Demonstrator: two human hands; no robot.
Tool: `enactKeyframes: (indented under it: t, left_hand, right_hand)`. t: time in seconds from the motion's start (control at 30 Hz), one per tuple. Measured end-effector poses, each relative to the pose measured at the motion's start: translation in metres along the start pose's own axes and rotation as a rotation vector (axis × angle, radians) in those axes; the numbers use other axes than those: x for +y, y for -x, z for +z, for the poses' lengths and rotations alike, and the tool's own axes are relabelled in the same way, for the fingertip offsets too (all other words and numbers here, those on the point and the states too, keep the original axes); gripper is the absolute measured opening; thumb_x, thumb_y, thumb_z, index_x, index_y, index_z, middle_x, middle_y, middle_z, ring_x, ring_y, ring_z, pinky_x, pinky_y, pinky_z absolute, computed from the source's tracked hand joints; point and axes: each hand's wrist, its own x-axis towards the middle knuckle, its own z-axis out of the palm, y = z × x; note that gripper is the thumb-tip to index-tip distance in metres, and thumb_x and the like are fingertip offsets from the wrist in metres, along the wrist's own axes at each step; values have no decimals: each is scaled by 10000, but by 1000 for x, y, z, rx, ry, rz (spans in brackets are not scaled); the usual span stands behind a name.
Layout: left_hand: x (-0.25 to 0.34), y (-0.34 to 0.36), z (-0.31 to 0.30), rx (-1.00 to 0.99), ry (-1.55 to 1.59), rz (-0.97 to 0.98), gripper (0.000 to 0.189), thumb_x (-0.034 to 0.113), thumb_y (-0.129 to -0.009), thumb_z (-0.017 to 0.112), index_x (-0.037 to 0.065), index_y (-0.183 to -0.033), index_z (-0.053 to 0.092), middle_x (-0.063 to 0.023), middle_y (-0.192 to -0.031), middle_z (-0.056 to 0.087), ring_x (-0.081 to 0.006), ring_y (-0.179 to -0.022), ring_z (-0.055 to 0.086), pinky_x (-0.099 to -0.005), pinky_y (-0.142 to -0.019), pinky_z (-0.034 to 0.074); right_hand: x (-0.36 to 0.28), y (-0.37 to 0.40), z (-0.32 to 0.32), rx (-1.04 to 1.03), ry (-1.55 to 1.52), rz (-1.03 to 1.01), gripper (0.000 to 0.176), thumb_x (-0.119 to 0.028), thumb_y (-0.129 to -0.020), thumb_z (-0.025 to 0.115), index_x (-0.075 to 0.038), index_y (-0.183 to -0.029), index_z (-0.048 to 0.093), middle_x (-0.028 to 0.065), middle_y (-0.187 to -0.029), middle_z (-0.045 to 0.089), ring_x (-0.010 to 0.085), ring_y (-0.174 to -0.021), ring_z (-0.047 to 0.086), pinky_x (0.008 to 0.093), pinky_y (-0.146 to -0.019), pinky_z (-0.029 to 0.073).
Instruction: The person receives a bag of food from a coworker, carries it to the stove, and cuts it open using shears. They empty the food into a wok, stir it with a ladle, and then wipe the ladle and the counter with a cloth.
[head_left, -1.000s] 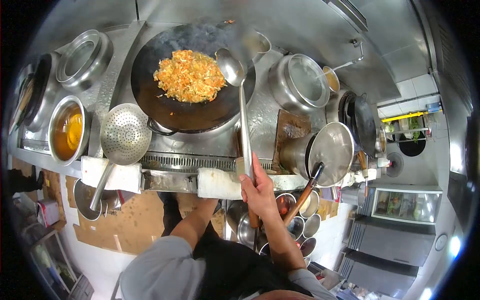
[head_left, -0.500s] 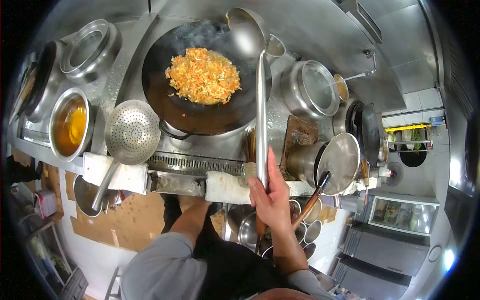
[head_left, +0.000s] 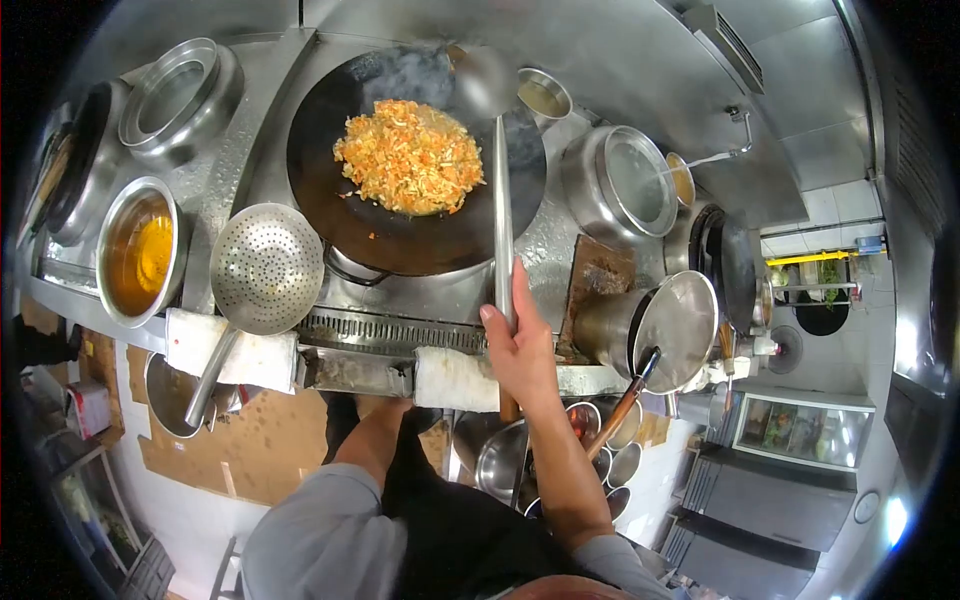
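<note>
My right hand (head_left: 523, 355) is closed around the long handle of a metal ladle (head_left: 502, 190), index finger stretched along it. The slightly blurred bowl of the ladle is over the back right of a dark wok (head_left: 350, 230). In the wok lies a steaming heap of finely chopped orange and pale food (head_left: 408, 160). My left forearm (head_left: 373, 440) reaches down to the front edge of the stove; the left hand itself is hidden there. Left of the wok, a perforated skimmer (head_left: 267, 265) rests with its handle over a white cloth (head_left: 190, 345).
A bowl of orange-brown liquid (head_left: 125, 265) stands at the left. On the right are a lidless metal pot (head_left: 585, 175), a round fine strainer (head_left: 678, 320) over another pot, and a running tap (head_left: 738, 148). Another folded cloth (head_left: 450, 378) lies on the front edge.
The ladle has swung left and inward, its bowl closer to the wok. My right hand has shifted a little left and forward with it. The food heap looks nearly the same.
</note>
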Motion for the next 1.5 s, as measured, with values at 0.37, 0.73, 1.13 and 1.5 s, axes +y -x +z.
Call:
enactKeyframes:
  t: [0.37, 0.73, 1.13, 1.5]
  left_hand:
    - [9, 23, 50, -77, 3, 31, 584, 455, -973, 772, 127, -1443, 664, -132, -1420, 676, -305, -1304, 615, -475, -1074, 501]
    - [9, 12, 46, -74, 2, 13, 577, 463, -972, 768, 135, -1436, 670, -128, -1415, 680, -313, -1308, 616, -488, -1075, 503]
    - [-14, -4, 18, -102, 10, -74, 570, 471, -971, 764, 143, -1429, 677, -123, -1409, 686, -321, -1311, 617, -501, -1076, 506]
    - [-47, 9, -31, -229, -110, -155, 563, 479, -971, 761, 151, -1422, 684, -119, -1403, 691, -329, -1315, 618, -514, -1077, 508]
  right_hand:
    - [-2, 1, 5, -28, 77, -51, 702, -81, -1021, 660, 2, -1653, 365, 297, -1379, 684, 199, -1129, 687, 310, -967, 529]
    - [-16, 8, -4, -76, 44, -111, 713, -28, -1034, 658, 2, -1667, 330, 229, -1313, 717, 99, -1069, 612, 275, -929, 518]
    - [-12, 9, 19, -83, 145, -128, 706, -93, -1033, 672, -44, -1664, 361, 158, -972, 746, 147, -742, 575, 311, -729, 531]
    - [13, -2, 31, -192, 112, -200, 725, -122, -1011, 694, -77, -1665, 384, 213, -1227, 740, 213, -939, 691, 298, -884, 545]
